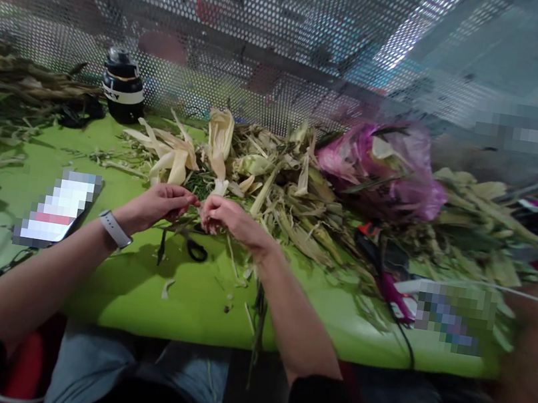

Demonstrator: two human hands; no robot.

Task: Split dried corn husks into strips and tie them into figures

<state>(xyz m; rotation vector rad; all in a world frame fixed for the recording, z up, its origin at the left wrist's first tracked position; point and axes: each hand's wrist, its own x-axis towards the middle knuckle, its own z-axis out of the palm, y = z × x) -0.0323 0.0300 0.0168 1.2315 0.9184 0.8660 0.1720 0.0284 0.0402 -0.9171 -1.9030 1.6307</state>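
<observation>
My left hand [161, 207] and my right hand [230, 218] meet fingertip to fingertip above the green table [133, 299]. Both are closed in a pinch, and whatever is between the fingers is too small and hidden to name. A pale strip of corn husk [220, 187] shows just beyond my right fingers; whether it is held cannot be seen. Dark-handled scissors [196, 250] lie below the hands, blades partly covered. Directly behind the hands is a heap of dry corn husks [305, 227], with a bundle of pale husk [219, 140] leaning upright in it.
A black bottle [125, 96] stands at the back left, before a perforated metal screen [273, 40]. A phone [62, 207] lies left of my arm. A purple plastic bag [379, 171] rests among husks at right. Another person's arm [533, 362] enters at the right edge.
</observation>
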